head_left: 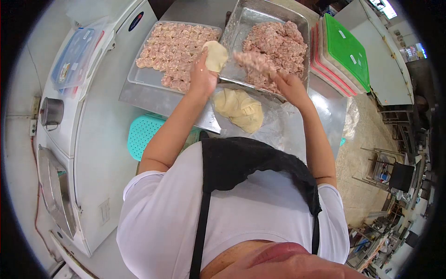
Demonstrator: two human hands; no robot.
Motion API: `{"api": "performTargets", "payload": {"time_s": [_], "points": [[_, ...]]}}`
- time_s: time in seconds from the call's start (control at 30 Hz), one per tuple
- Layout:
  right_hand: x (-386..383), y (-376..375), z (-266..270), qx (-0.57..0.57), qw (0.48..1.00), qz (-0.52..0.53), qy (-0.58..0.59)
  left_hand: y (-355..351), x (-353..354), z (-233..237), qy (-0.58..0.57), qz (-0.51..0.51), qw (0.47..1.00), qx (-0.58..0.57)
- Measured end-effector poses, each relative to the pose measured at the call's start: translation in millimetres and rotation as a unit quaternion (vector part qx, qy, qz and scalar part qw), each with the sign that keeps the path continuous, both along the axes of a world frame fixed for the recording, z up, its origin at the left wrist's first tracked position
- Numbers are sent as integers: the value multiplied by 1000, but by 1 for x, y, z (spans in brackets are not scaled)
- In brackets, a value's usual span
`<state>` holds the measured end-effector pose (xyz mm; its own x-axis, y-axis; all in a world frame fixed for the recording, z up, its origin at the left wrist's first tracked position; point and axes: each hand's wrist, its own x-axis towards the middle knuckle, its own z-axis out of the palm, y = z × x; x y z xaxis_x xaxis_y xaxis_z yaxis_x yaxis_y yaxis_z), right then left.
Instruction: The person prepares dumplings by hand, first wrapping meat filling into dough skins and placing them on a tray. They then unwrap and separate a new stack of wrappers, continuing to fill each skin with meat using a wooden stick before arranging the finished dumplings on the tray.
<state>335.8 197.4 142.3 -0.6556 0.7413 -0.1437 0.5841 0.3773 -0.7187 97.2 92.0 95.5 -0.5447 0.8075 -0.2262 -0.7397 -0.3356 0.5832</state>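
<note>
My left hand (203, 78) is closed on a round, pale dumpling wrapper (216, 56), held up between two trays. My right hand (291, 88) grips a spatula-like utensil (254, 61) whose far end is coated with ground meat; its exact kind is hidden by the meat. Under it, a deep metal tray (235, 28) holds a large heap of raw ground meat (283, 46). Beside my left hand, a shallow plastic tray (144, 76) carries rows of meat-filled dumplings (172, 46). A stack of wrappers (238, 109) lies on plastic sheeting nearest my body.
The trays stand on a metal table (139, 96). Stacked lidded containers with a green lid (346, 53) are at its right. A white refrigerator (111, 139) stands left, with a metal pot (51, 113) on its side. A turquoise perforated stool (144, 135) is below the table's left edge.
</note>
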Motion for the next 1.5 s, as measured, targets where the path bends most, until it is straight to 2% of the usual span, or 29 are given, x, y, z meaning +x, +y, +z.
{"api": "performTargets", "payload": {"time_s": [0.07,0.13,0.2,0.23,0.33,0.37,0.4,0.47,0.5,0.57,0.6,0.67,0.7,0.77,0.9,0.97,1.0,1.03,1.07,1.1,1.13,1.17,1.2,1.27,1.3,1.37,1.4,1.47,1.5], "points": [[0,8,11,-9,999,-12,49,17,24,4,15,-21,998,53],[-4,10,10,-16,994,-26,101,30,44,23,-99,-77,986,112],[-7,6,-7,27,990,-11,139,40,59,37,-123,-88,982,116],[-5,3,-15,103,989,13,109,44,64,43,-147,-96,977,117],[29,3,-7,178,976,78,102,46,72,36,-169,-93,975,112],[43,7,6,176,979,99,-10,45,72,29,-169,-82,977,106],[49,3,18,175,979,100,-8,47,73,19,-167,-81,977,105],[60,-1,32,258,955,79,-122,56,77,3,-101,-37,991,76],[62,3,23,258,956,77,-120,56,84,12,-99,-39,992,75],[65,13,-2,321,941,106,-3,54,100,36,-133,-43,989,57],[69,12,9,321,941,104,-1,55,102,36,-130,-44,989,56],[78,11,47,325,918,127,-190,54,103,36,-143,-39,989,25],[80,6,51,325,918,130,-187,54,105,37,-141,-36,989,25],[80,-5,54,357,925,111,-64,54,110,43,-144,-39,989,-1],[85,20,20,352,924,149,8,61,112,49,-151,9,988,14],[94,35,34,257,936,169,170,54,103,43,-136,-69,983,106],[95,35,45,257,935,171,175,51,102,47,-132,-65,983,107],[98,33,57,141,974,113,139,44,103,54,34,-121,987,95],[101,32,62,21,994,52,98,41,105,61,197,-175,961,78],[102,33,62,19,994,54,97,40,107,69,196,-174,962,76],[104,35,61,17,992,78,102,39,109,79,395,-108,911,44],[104,37,59,15,989,102,107,38,109,83,575,-37,817,9],[104,38,56,12,988,106,108,37,102,82,576,-35,817,4],[101,38,41,305,941,111,93,33,75,83,596,-41,800,-56],[99,36,29,302,942,112,95,28,69,84,597,-41,799,-59],[95,30,-2,375,901,217,-20,22,62,89,521,0,849,-92],[92,33,-16,374,901,219,-19,21,62,88,520,0,849,-94],[83,45,-38,319,914,249,-39,16,63,87,600,46,796,-67],[79,50,-36,335,918,202,-71,14,67,90,600,50,795,-69]]}}
